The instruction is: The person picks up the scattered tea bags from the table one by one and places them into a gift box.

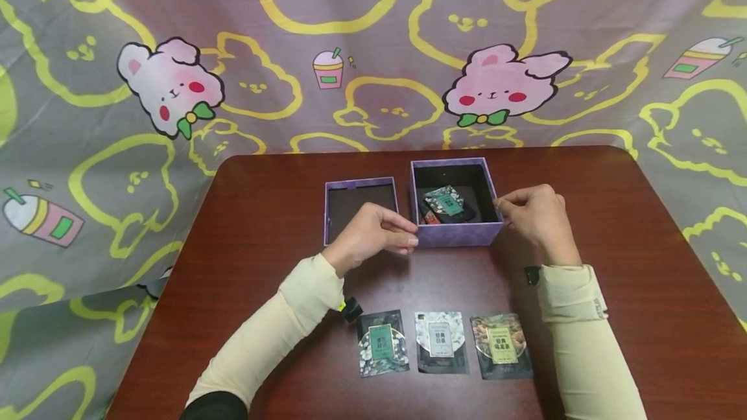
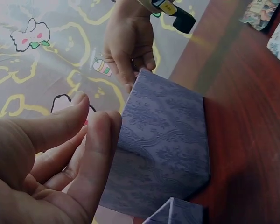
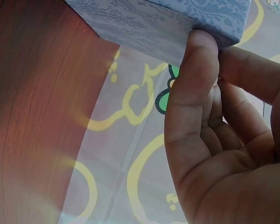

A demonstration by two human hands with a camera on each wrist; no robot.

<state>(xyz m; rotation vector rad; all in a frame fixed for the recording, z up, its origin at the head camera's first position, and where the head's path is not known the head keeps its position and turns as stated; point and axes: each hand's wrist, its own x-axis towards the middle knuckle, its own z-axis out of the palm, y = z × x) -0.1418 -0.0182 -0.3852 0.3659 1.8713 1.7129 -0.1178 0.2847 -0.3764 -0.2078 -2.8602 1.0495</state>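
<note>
A purple patterned box (image 1: 458, 235) stands upright on the table with its dark inside facing up. Inside lie a green floral tea sachet (image 1: 449, 203) and other sachets partly beneath it. My right hand (image 1: 539, 216) pinches the box's right wall near the rim, its thumb and forefinger at the corner in the right wrist view. At the front left corner is my left hand (image 1: 373, 235), fingers loosely bent and nothing between thumb and fingertips in the left wrist view. It partly covers the shallow purple lid (image 1: 360, 181), which lies inside up, left of the box.
Three tea sachets lie in a row near me: a green one (image 1: 382, 343), a white one (image 1: 441, 342) and an orange-brown one (image 1: 502, 345). A cartoon-print curtain (image 1: 385, 115) hangs behind the brown table (image 1: 262, 212) and along its sides.
</note>
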